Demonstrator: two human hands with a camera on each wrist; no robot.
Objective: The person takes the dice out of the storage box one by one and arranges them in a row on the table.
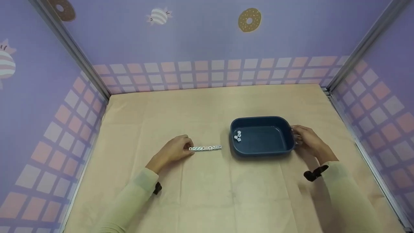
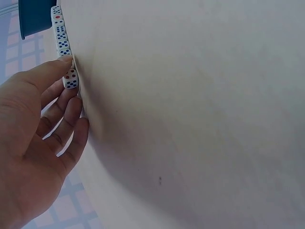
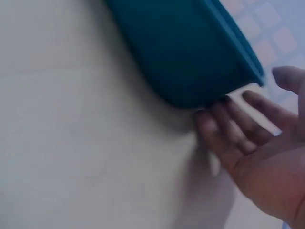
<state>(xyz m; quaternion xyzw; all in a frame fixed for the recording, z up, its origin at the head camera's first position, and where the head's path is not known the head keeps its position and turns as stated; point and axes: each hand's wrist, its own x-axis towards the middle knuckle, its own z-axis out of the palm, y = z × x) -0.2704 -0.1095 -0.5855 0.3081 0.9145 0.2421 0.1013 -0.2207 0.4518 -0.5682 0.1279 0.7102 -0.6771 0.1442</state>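
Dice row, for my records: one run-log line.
left hand: pinches dice row | right hand: at blue dish | loose dice: inside dish

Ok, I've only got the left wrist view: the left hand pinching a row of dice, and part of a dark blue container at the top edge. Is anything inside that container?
Observer: Yes. The head view shows a few loose dice inside the blue dish, near its left end.
Operator: Anyone at the other end of it?
Observer: The right hand is there, at the dish's right end.
Operator: And does the row of dice run right up to it? From my angle they seem to meet.
Observer: No, from the head view a narrow strip of bare cloth separates the row's right end from the dish.
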